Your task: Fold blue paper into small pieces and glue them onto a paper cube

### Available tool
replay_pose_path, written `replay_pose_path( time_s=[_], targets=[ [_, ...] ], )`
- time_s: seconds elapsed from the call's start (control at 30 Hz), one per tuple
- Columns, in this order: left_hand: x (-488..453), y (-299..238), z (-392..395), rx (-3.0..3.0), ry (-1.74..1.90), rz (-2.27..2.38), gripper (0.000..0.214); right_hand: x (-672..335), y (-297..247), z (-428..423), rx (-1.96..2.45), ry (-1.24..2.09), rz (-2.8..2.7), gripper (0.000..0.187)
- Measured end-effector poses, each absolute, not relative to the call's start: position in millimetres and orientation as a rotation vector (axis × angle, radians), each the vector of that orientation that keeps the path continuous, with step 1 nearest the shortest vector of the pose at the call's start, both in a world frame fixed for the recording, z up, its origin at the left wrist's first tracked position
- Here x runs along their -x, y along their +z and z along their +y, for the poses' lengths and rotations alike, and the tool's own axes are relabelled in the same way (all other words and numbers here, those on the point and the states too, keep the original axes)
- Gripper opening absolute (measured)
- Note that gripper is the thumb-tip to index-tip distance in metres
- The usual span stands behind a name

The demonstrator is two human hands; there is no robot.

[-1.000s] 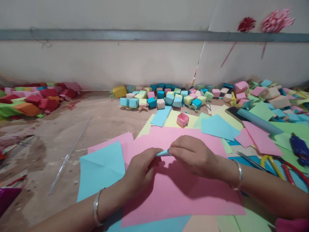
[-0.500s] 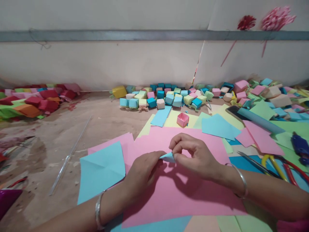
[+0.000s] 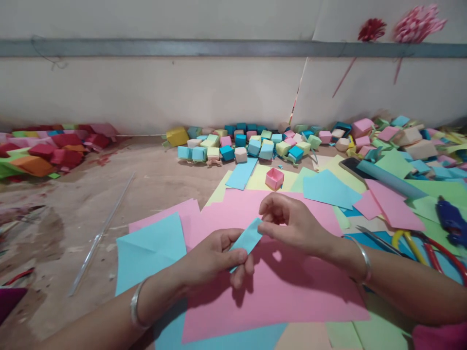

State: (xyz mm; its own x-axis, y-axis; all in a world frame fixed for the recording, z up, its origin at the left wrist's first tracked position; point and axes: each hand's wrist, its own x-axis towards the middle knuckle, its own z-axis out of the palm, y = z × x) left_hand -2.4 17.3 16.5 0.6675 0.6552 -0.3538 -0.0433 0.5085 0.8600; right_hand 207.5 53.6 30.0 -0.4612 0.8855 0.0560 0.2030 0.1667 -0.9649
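A small folded strip of light blue paper (image 3: pixel 248 238) is held above a large pink sheet (image 3: pixel 292 291). My left hand (image 3: pixel 222 255) pinches its lower end, thumb on top and fingers beneath. At the strip's upper right corner, my right hand (image 3: pixel 292 221) has its thumb and curled fingers on the edge. To the left lies a creased light blue square (image 3: pixel 153 248), partly over another pink sheet. Beyond my hands a small open pink paper box (image 3: pixel 274 179) sits on pale yellow paper.
Rows of little paper cubes (image 3: pixel 241 154) stand along the wall. Red and orange cubes (image 3: pixel 65 158) are heaped far left. On the right lie scissors (image 3: pixel 383 241), red-handled pliers (image 3: pixel 438 253), a blue glue gun (image 3: pixel 451 221) and a phone (image 3: pixel 353 167). A clear stick (image 3: pixel 102 233) lies left.
The blue strip has turned from edge-on to show its flat face. My left hand has rolled palm-up with its thumb on top, and my right hand stays at the strip's far end.
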Motion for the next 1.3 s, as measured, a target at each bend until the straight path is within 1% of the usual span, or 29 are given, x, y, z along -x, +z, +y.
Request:
replay_pose_path(
  time_s=[0.07,0.1,0.13,0.2,0.3,0.33,0.4,0.47,0.53,0.63,0.73,0.8,0.93,1.03,1.1,1.17,1.3],
  targets=[
    [3.5,17.8,18.3,-0.842,0.513,0.73,0.029,-210.1,30.5,58.7,0.971,1.324,-1.85,0.008],
    [3.8,19.1,18.5,-0.773,0.531,0.72,0.028,-211.6,31.1,60.9,0.892,1.246,-1.926,0.008],
    [4.1,20.4,18.6,-0.703,0.544,0.707,0.028,-213.1,32.0,62.8,0.793,1.118,-2.025,0.012],
    [4.9,22.4,18.8,-0.593,0.564,0.679,0.031,-215.4,33.7,65.5,0.585,0.746,-2.228,0.019],
    [6.0,22.0,18.7,-0.532,0.532,0.638,0.034,-216.1,33.4,66.9,0.408,0.212,-2.352,0.016],
    [5.9,21.2,18.5,-0.54,0.513,0.628,0.034,-215.9,32.3,67.1,0.386,0.11,-2.352,0.014],
    [4.6,20.0,17.9,-0.597,0.496,0.64,0.037,-215.3,29.7,67.9,0.385,0.027,-2.335,0.017],
    [2.4,20.1,17.0,-0.73,0.591,0.768,0.04,-215.2,27.4,69.2,0.453,0.061,-2.328,0.021],
    [1.1,21.8,16.1,-0.986,0.79,1.015,0.036,-215.5,25.8,70.4,0.543,0.166,-2.314,0.021],
    [2.7,23.7,14.9,-1.623,1.043,1.302,0.028,-216.2,23.9,70.8,0.612,0.363,-2.305,0.016],
    [6.6,21.4,13.7,-2.225,1.172,1.271,0.022,-216.4,23.3,69.9,0.634,0.493,-2.266,0.015],
    [8.1,18.6,12.8,-2.398,1.236,1.223,0.015,-216.3,24.2,69.1,0.642,0.551,-2.252,0.016],
    [5.7,17.0,11.4,-2.356,1.238,1.221,0.009,-212.6,25.6,65.2,0.652,0.551,-2.35,0.016],
    [0.8,19.0,9.9,-2.28,1.198,1.215,0.009,-205.4,21.9,59.0,0.614,0.348,-2.457,0.012],
    [-1.9,20.5,8.8,-2.258,1.163,1.196,0.009,-201.4,18.5,55.8,0.571,0.261,-2.478,0.015],
    [-3.1,21.7,8.0,-2.218,1.123,1.186,0.009,-200.8,17.1,55.8,0.526,0.328,-2.483,0.019],
    [-1.6,22.7,8.2,-2.082,1.054,1.197,0.01,-210.0,23.2,63.1,0.517,0.635,-2.462,0.014]
  ],
)
